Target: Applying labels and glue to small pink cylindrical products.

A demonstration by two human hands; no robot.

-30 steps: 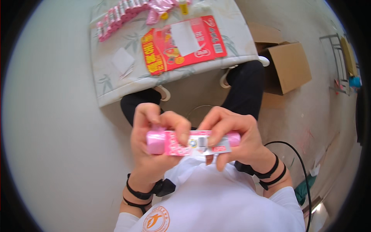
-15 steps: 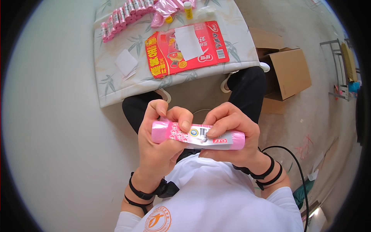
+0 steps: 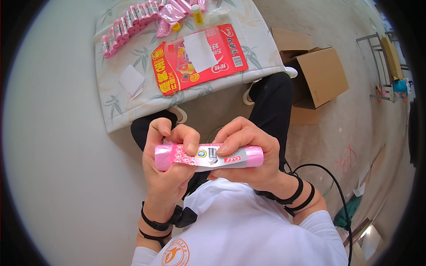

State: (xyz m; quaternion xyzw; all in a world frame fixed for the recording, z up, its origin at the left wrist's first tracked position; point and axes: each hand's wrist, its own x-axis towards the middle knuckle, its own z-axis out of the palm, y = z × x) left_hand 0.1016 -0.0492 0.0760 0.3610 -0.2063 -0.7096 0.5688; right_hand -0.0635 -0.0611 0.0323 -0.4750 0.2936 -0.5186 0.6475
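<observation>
In front of my chest, both hands hold a pink roll of plastic bags (image 3: 253, 156) level. Around its middle sits a printed paper label (image 3: 207, 155) in pink, white and grey. My left hand (image 3: 156, 176) grips the roll's left part, thumb beneath and a fingertip pressing on the label. My right hand (image 3: 267, 150) wraps the right part from above, its fingertips on the label. The label's lower edge stands slightly off the roll. My palms and the roll's underside are hidden.
Beyond my knees stands a table (image 3: 113, 86) with a leaf-patterned cover. On it lie several labelled pink rolls (image 3: 126, 26), a red flattened package (image 3: 171, 66), white paper slips (image 3: 132, 80), a yellow glue stick (image 3: 197, 15) and its cap (image 3: 176, 26). A cardboard box (image 3: 326, 75) sits at right; a black cable (image 3: 339, 190) hangs nearby.
My hands and the roll have shifted left in the picture, as have the table and box with the view. My grip on the roll looks nearly the same.
</observation>
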